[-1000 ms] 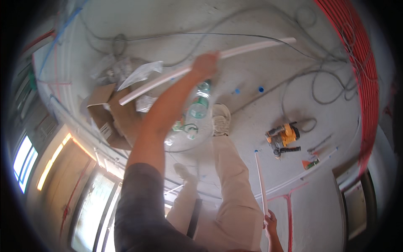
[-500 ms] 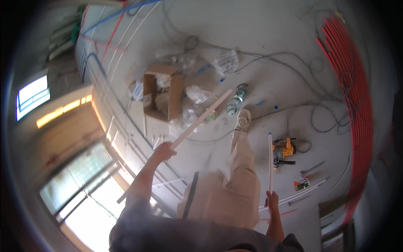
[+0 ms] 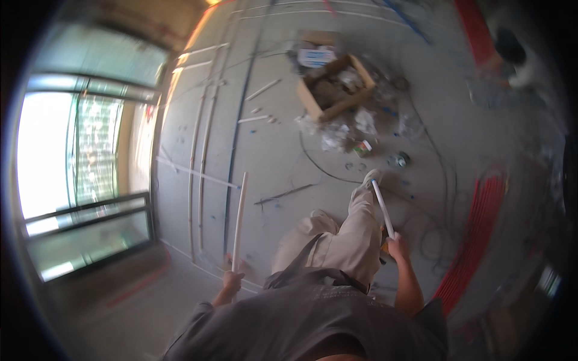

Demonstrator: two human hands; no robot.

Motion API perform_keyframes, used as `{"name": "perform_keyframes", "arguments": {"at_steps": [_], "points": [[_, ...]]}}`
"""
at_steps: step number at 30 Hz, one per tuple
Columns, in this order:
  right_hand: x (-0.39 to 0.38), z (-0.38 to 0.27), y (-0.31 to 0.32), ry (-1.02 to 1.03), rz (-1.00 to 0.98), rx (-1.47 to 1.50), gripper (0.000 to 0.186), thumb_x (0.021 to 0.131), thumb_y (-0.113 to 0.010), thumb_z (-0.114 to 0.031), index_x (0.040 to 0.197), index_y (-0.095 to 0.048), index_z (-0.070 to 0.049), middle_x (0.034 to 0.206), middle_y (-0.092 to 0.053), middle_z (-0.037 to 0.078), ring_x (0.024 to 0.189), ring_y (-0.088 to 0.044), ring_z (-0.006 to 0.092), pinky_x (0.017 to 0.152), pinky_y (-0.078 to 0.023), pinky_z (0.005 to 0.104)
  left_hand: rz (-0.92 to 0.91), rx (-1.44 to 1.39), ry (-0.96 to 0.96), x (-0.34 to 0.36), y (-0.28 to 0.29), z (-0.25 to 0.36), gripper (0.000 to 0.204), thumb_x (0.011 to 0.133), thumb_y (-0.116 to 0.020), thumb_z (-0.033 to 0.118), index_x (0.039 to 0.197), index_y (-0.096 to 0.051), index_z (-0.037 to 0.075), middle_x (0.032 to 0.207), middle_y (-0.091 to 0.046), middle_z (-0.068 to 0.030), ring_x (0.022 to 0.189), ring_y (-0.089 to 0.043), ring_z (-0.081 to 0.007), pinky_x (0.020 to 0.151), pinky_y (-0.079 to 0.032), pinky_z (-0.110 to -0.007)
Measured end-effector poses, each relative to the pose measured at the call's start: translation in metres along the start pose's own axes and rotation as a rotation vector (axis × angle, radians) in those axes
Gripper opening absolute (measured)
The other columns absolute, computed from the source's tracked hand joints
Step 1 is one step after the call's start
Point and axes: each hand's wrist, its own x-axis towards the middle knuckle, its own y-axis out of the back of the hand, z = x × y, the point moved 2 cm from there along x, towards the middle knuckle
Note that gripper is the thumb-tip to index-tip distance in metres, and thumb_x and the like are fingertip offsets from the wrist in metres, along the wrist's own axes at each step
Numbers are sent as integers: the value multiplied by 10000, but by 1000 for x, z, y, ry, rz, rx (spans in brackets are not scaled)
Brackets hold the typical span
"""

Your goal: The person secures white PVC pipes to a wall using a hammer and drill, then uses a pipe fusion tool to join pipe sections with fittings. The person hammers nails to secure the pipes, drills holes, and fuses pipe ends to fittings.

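Note:
At the lower left, my left hand (image 3: 232,281) is closed round the lower end of a long white pipe (image 3: 239,219), which points up and away from me. My right hand (image 3: 398,246) is closed on a shorter-looking white pipe with a blue tip (image 3: 382,206). That pipe slants up to the left, in front of my right leg and shoe. The two pipes are apart, with my legs (image 3: 337,246) between them. A yellow tool (image 3: 385,242) on the floor is mostly hidden behind my right leg and hand.
Ahead stands an open cardboard box (image 3: 313,99) amid plastic bags. A clear green bottle (image 3: 402,159) lies nearby. White pipes (image 3: 208,120) and a blue pipe (image 3: 241,120) run along the floor at left. Red pipes (image 3: 475,234) and cables lie at right. Another person (image 3: 518,60) is at upper right.
My view has turned left, toward the windows. My left hand and its pipe have come down nearer my body, the pipe now more upright. My right hand still grips its pipe, now tilted left.

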Motion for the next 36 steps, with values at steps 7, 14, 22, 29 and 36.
{"name": "perform_keyframes", "arguments": {"at_steps": [7,14,22,29,36], "points": [[40,-234,-40,91,-188,0,411,977,-651,-362,1101,-678,28,929,-733,197,782,-726,326,672,-557,455,-254,-538,323,-13,-32,-160,255,874,-819,138,861,-651,-54,672,-612,-90,515,-606,-216,415,-442,-387],[125,-397,-131,445,-54,-515,473,973,-659,-363,1249,-662,21,1093,-742,243,1043,-732,388,871,-575,500,-12,-505,423,-16,-19,-184,346,863,-846,218,912,-702,-92,668,-643,-112,515,-634,-234,449,-485,-419],[18,-677,-314,679,-679,-242,510,968,-679,-370,1317,-691,1,1274,-729,170,1128,-691,237,950,-532,379,7,-588,224,57,155,-12,431,866,-823,346,852,-701,-68,621,-642,-109,497,-631,-211,481,-508,-392],[-195,-989,-523,244,-1168,447,264,971,-759,-200,1103,-625,-15,779,-637,74,675,-664,209,624,-569,381,40,-433,-100,99,312,110,377,843,-774,312,912,-733,-56,658,-678,-181,589,-701,-328,601,-556,-461],[-190,-1282,-637,351,-987,618,148,974,-740,-120,932,-604,-79,603,-386,-46,456,-395,102,421,-368,294,275,-212,79,154,342,-13,242,811,-713,280,805,-690,40,773,-694,-233,793,-677,-497,715,-525,-580]]}}
